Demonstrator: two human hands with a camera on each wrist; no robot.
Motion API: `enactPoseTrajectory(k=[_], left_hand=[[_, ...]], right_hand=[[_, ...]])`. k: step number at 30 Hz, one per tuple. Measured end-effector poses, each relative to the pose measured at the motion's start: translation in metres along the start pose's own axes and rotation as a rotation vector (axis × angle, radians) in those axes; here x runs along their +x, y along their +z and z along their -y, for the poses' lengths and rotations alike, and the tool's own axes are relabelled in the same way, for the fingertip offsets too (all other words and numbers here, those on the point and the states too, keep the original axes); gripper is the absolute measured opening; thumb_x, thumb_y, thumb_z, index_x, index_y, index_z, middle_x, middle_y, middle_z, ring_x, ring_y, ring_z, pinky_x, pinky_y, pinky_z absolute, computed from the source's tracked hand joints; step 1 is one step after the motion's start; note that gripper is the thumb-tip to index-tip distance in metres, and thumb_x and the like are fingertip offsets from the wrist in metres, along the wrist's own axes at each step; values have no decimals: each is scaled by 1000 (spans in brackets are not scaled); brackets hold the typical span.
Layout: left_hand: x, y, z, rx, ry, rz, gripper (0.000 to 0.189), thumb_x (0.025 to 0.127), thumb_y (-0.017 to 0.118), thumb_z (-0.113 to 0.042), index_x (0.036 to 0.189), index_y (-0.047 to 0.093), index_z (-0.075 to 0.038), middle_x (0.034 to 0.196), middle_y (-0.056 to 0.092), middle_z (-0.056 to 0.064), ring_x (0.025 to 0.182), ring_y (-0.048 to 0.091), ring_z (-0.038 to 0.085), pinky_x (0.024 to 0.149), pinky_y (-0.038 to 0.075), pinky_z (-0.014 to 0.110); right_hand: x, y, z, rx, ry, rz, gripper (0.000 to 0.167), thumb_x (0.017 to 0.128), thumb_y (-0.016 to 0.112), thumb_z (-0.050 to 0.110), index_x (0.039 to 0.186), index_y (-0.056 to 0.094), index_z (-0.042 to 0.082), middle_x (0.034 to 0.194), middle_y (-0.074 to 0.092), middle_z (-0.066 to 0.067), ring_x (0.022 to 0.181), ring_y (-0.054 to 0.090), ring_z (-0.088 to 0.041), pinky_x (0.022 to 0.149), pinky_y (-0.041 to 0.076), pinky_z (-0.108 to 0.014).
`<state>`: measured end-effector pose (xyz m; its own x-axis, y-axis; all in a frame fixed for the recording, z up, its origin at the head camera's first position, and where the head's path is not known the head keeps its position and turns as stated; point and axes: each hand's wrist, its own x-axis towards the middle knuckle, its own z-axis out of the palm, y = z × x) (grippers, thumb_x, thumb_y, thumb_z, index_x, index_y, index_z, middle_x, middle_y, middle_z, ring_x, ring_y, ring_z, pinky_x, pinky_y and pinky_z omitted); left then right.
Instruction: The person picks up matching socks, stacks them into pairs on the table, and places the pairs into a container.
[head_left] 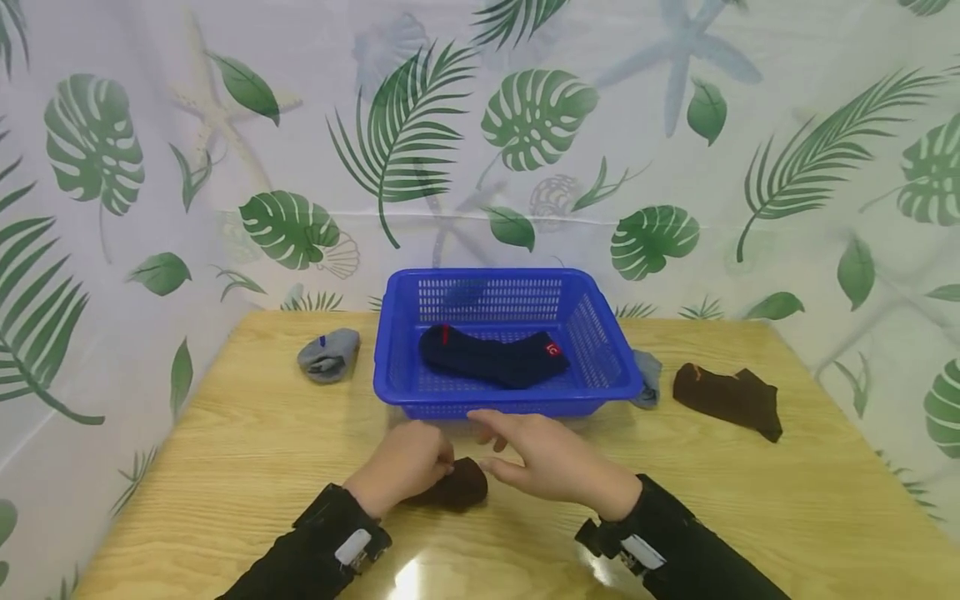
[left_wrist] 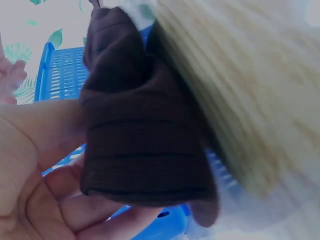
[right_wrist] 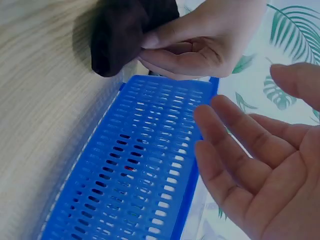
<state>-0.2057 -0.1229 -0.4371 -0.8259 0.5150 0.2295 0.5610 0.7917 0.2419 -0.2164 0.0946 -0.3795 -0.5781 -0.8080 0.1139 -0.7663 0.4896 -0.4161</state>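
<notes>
A dark brown sock (head_left: 459,487) is in my left hand (head_left: 406,467), pinched between thumb and fingers low over the table in front of the basket. In the left wrist view the brown sock (left_wrist: 145,135) fills the middle, its cuff end toward the fingers. My right hand (head_left: 551,462) hovers just right of the sock with fingers spread and nothing in them; the right wrist view shows the bare palm (right_wrist: 280,185). Behind both hands stands a blue perforated basket (head_left: 510,408), holding a dark navy sock pair (head_left: 491,357) with red marks.
On the table left of the basket lies a bundled grey sock (head_left: 328,356). Another grey sock (head_left: 647,379) sits against the basket's right side, partly hidden by it. Further right is a brown sock (head_left: 727,400). A leaf-patterned cloth (head_left: 450,183) hangs behind the table.
</notes>
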Motion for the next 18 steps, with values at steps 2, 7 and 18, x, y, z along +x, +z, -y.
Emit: enactPoseTrajectory(k=[2, 7, 18], left_hand=[[2, -2, 0, -8, -5, 7, 13, 73, 80, -13, 63, 71, -16, 63, 63, -8, 62, 61, 13, 57, 49, 30], [4, -17, -5, -10, 12, -11, 7, 75, 79, -15, 70, 74, -16, 70, 66, -8, 68, 62, 12, 62, 49, 29], [8, -90, -37, -140, 137, -313, 4, 85, 76, -16, 84, 74, -13, 85, 66, -5, 81, 63, 12, 74, 52, 28]], right_hand=[[-5, -3, 0, 32, -30, 2, 44, 94, 63, 20, 135, 52, 4, 105, 69, -1, 90, 65, -12, 76, 53, -30], [-16, -12, 0, 87, -84, -23, 35, 94, 63, 14, 127, 58, 3, 100, 70, -3, 87, 65, -10, 75, 54, -31], [-28, -31, -4, 113, 10, -221, 24, 92, 63, 7, 116, 64, 2, 94, 68, 0, 81, 63, -10, 72, 55, -30]])
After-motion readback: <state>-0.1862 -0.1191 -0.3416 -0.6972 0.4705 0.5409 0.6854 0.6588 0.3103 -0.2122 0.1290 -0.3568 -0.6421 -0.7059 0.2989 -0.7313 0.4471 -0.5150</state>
